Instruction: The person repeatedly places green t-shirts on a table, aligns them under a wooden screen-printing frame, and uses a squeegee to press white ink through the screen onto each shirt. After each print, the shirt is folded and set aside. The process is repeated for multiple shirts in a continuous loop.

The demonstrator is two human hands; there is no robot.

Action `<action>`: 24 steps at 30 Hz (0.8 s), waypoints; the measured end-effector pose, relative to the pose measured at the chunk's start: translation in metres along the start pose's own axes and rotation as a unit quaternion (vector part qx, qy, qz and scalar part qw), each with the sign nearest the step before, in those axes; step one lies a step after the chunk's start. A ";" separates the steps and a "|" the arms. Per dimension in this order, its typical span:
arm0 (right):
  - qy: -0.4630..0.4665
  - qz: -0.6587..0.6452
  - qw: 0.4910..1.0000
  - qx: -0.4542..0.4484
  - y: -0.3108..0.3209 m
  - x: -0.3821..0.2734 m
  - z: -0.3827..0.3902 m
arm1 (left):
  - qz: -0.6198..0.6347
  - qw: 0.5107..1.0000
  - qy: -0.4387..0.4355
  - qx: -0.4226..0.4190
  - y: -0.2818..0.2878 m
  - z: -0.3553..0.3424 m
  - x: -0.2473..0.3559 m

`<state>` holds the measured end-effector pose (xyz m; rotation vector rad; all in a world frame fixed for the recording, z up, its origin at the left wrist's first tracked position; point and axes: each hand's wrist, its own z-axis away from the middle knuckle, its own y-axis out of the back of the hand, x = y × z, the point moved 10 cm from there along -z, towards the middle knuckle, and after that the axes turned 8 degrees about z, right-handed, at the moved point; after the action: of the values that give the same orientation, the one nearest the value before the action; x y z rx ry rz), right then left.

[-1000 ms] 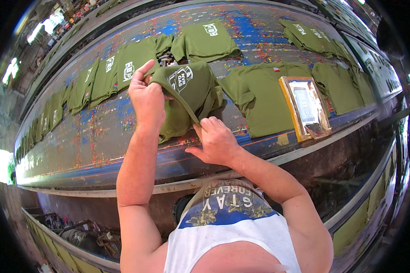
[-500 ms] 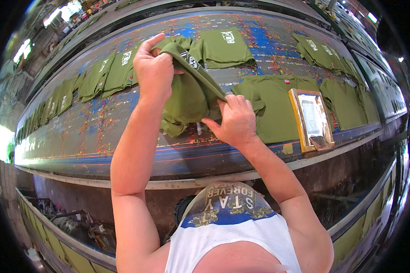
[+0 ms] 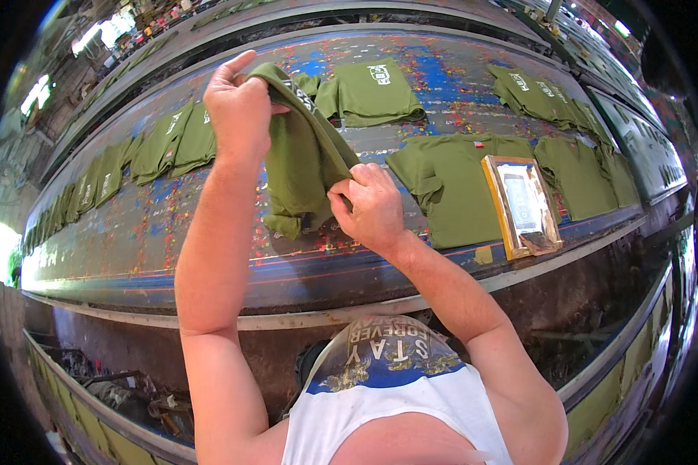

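Observation:
An olive-green T-shirt (image 3: 302,159) hangs between my two hands over the long table, its lower part drooping toward the tabletop. My left hand (image 3: 239,108) pinches its upper left end, thumb and fingers closed on the cloth. Lower and to the right, my right hand (image 3: 368,203) grips the other end of the stretched edge. A bit of white print shows on the shirt's far side near the top. Right of my right hand, another green shirt (image 3: 461,194) lies spread on the table, and a wood-framed printing screen (image 3: 522,205) rests on its right part.
The long dark table (image 3: 171,267) is speckled with red, yellow and blue paint. Printed green shirts (image 3: 101,174) lie in a row at the left. A folded printed shirt (image 3: 376,91) lies beyond my hands, and more shirts (image 3: 539,97) lie at the far right.
Both hands have moved left with the T-shirt. Its edge is now drawn straighter, and the body of the cloth hangs narrower. My right thumb has closed in against the fingers.

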<state>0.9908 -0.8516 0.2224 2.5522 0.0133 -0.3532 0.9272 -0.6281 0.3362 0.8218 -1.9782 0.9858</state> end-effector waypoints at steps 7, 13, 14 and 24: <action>0.058 0.060 0.996 -0.026 0.038 0.001 -0.046 | -0.056 0.998 -0.029 0.004 0.012 -0.035 0.036; 0.042 0.125 0.981 -0.143 0.007 -0.004 -0.056 | -0.061 0.996 -0.052 -0.032 -0.008 -0.033 0.053; 0.039 0.120 0.985 -0.119 0.010 -0.007 -0.057 | -0.050 0.997 -0.054 -0.035 -0.010 -0.031 0.054; -0.068 -0.002 0.998 0.011 0.006 0.011 -0.088 | -0.069 0.996 -0.051 -0.030 -0.016 -0.033 0.055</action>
<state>1.0238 -0.8104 0.2933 2.5451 -0.0377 -0.5311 0.9236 -0.6195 0.4017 0.9781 -1.9966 0.8139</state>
